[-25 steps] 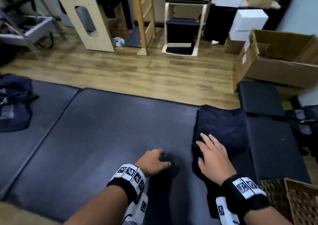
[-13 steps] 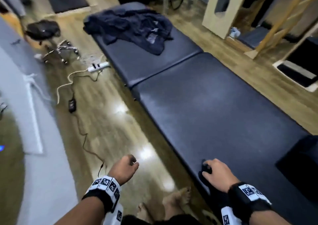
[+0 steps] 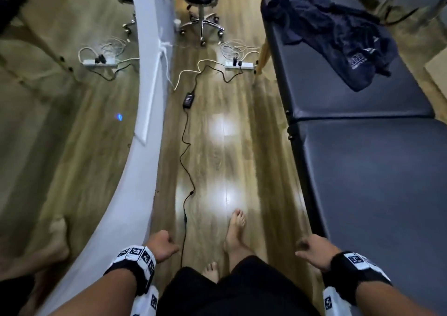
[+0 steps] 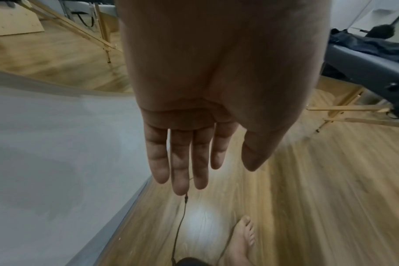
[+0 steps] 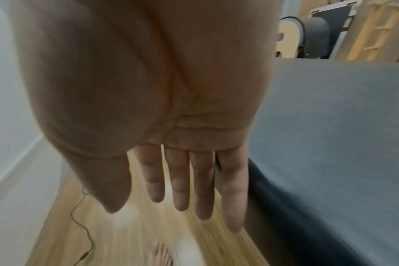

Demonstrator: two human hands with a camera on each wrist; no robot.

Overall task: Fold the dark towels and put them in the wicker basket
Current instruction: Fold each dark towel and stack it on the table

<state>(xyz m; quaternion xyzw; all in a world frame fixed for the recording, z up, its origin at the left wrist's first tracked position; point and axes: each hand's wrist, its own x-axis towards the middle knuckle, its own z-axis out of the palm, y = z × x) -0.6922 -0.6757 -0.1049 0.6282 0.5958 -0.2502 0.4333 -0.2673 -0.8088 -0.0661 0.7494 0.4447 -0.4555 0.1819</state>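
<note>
A crumpled heap of dark towels [image 3: 338,32] lies at the far end of the black padded table [image 3: 377,194], well ahead of both hands. My left hand [image 3: 164,243] hangs over the wooden floor and holds nothing. In the left wrist view the left hand [image 4: 216,176] has straight, relaxed fingers, and the dark towels [image 4: 371,46] show far off on the table. My right hand [image 3: 307,245] is beside the table's near edge, also holding nothing. In the right wrist view my right hand [image 5: 153,203] has loose fingers next to the table [image 5: 330,126]. The wicker basket is out of view.
A black cable [image 3: 186,161] with an adapter [image 3: 188,99] runs along the floor between my bare feet [image 3: 235,233] and a white wall edge [image 3: 145,127]. Power strips [image 3: 239,64] and a wheeled stool [image 3: 200,6] stand ahead.
My view has swung left along the table, so the folded towel and basket are gone from sight. My right hand has left the dark cloth at the table edge; both hands now hang free.
</note>
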